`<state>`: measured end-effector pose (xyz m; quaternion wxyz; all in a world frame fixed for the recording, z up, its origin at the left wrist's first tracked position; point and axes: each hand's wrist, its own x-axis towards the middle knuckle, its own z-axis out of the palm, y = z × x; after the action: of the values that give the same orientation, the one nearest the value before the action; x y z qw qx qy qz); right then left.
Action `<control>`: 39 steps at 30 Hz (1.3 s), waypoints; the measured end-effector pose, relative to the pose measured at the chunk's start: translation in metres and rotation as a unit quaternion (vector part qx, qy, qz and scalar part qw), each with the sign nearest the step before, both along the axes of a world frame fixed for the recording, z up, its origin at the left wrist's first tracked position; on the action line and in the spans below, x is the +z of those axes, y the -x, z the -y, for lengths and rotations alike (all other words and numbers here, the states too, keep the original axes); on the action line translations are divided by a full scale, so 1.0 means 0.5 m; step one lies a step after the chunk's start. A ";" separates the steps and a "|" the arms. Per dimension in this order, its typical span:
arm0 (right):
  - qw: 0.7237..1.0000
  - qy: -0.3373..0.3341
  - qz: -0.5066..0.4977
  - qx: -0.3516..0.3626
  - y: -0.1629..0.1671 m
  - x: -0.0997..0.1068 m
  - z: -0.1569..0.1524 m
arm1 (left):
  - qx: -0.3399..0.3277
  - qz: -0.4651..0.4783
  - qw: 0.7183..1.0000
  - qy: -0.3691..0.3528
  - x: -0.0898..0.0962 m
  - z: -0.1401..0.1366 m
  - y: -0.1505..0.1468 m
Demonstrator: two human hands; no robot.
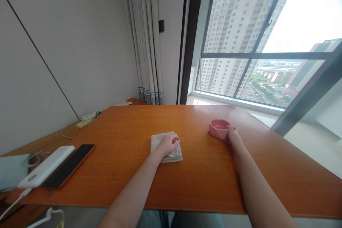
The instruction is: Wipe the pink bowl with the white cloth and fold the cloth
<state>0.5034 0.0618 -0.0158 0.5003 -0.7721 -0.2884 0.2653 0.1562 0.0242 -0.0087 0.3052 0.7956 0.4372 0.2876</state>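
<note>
**Ashtray held at one side, cloth under the other hand**

In the head view, the pink ashtray (217, 133) is seen on the right half of the table (120, 171), beyond the cloth and to its right. Its right side is gripped by the right hand (233, 134); whether its base is slightly raised cannot be told. The folded cloth (156, 143) is covered in part by the left hand (169, 144), whose fingers are loosely curled; whether any fabric is pinched cannot be told. The two hands are set well apart.

The ashtray is held from one side only, so a tilt or a slip could be caused by an uneven lift (its wall looks smooth, though texture is hard to judge). If it is dragged rather than raised, the table could be scuffed. The cloth's layers could be shifted or rucked by a sideways push of the left hand.

At the left, the phone (70, 165) and power bank (47, 166) are placed near the table's front edge; through a snag on the cable (16, 202), the power bank could be pulled off.
</note>
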 end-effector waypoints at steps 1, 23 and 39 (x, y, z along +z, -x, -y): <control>1.000 0.010 0.001 -0.009 -0.005 -0.001 0.001 | 0.001 -0.004 1.000 0.000 -0.001 0.000 0.000; 0.987 0.093 0.133 0.009 0.010 0.020 0.027 | -0.057 -0.110 0.992 0.000 0.042 0.033 0.001; 0.978 0.090 0.188 0.018 0.016 0.041 0.045 | -0.098 -0.076 0.992 0.020 0.049 0.035 0.009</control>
<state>0.4956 0.0391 0.0046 0.3609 -0.8448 -0.3658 0.1493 0.1516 0.0065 0.0156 0.3141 0.8476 0.3849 0.1863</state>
